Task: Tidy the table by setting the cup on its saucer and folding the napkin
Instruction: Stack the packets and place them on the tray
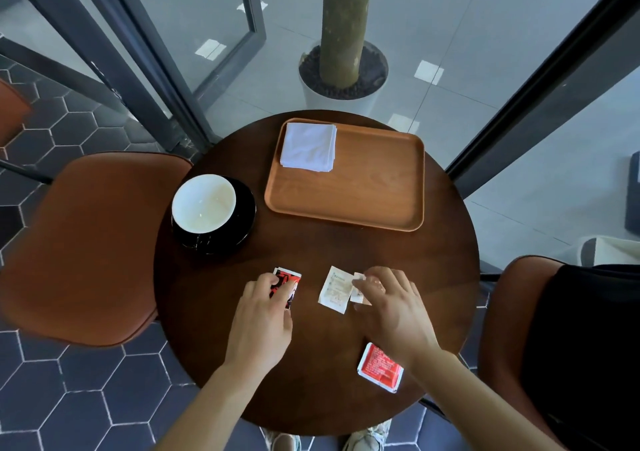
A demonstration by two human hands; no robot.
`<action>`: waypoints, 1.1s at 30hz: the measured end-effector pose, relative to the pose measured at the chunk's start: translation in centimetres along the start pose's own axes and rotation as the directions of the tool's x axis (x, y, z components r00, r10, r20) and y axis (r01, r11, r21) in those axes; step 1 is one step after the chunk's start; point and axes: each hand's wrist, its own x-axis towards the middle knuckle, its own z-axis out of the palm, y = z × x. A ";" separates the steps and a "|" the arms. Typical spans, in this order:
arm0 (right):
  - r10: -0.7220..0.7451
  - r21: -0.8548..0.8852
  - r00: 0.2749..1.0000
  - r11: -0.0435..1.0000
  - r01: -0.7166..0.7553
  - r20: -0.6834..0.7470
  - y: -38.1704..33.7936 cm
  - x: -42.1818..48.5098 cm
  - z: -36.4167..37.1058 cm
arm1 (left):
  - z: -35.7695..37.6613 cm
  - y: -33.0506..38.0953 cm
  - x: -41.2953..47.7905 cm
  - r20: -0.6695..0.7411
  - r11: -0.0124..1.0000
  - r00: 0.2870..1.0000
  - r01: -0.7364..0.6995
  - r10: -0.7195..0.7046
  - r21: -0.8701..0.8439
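head view: left hand (pixel 260 322) half-covers red packet (pixel 286 286).

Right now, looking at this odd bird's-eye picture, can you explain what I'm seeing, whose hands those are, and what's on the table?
A camera on a person's head looks down, so these are that person's own bare hands. On the round table sit a cup on its black saucer and a folded napkin on a wooden tray. The left hand touches a red-and-black packet; the right hand pinches a torn white strip beside a white packet. A red packet lies nearer.
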 end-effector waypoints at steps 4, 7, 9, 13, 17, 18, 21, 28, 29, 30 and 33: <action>0.037 0.100 0.999 0.994 -0.040 0.030 0.8 -3.9 -0.3 | 0.3 -0.3 -0.5 0.008 1.000 1.000 -0.021 0.021 -0.012; 0.044 0.118 0.982 0.991 -0.066 0.181 1.1 -6.0 -0.3 | 0.5 -0.3 -0.7 -0.005 0.999 1.000 -0.012 0.012 -0.040; 0.041 0.041 0.969 0.998 -0.053 0.245 0.9 -6.6 0.0 | 0.6 -0.3 -0.8 -0.014 0.999 1.000 -0.002 0.001 -0.054; 0.065 -0.010 0.979 0.998 -0.064 0.191 0.5 -6.0 0.4 | 0.8 -0.4 -0.6 -0.036 0.998 0.999 -0.002 0.000 -0.069; 0.107 0.066 0.982 0.991 -0.118 0.156 0.2 -4.7 0.1 | 0.8 -0.8 -0.7 -0.056 0.983 0.997 0.037 -0.048 -0.178; 0.118 0.137 0.984 0.981 -0.136 0.138 -0.1 -4.4 -0.1 | 0.8 -0.9 -0.8 -0.065 0.974 0.996 0.041 -0.057 -0.225; 0.093 0.357 0.994 0.928 -0.108 0.059 -1.5 -3.0 -0.6 | 0.8 -1.3 -1.1 -0.087 0.924 0.986 0.099 -0.141 -0.369; -0.147 0.427 0.970 0.877 0.219 -0.195 -6.4 1.9 0.1 | 0.7 -1.8 -0.9 -0.073 0.776 0.933 0.248 -0.353 -0.580; -0.176 0.432 0.964 0.867 0.247 -0.199 -6.7 2.3 0.6 | 0.6 -1.8 -0.8 -0.057 0.759 0.931 0.256 -0.360 -0.598; -0.201 0.419 0.959 0.867 0.269 -0.200 -6.9 2.6 1.2 | 0.6 -1.7 -0.6 -0.038 0.736 0.927 0.270 -0.372 -0.621; -0.275 0.372 0.951 0.875 0.309 -0.141 -7.0 2.6 2.8 | 0.6 -1.4 -0.2 0.004 0.676 0.910 0.310 -0.414 -0.669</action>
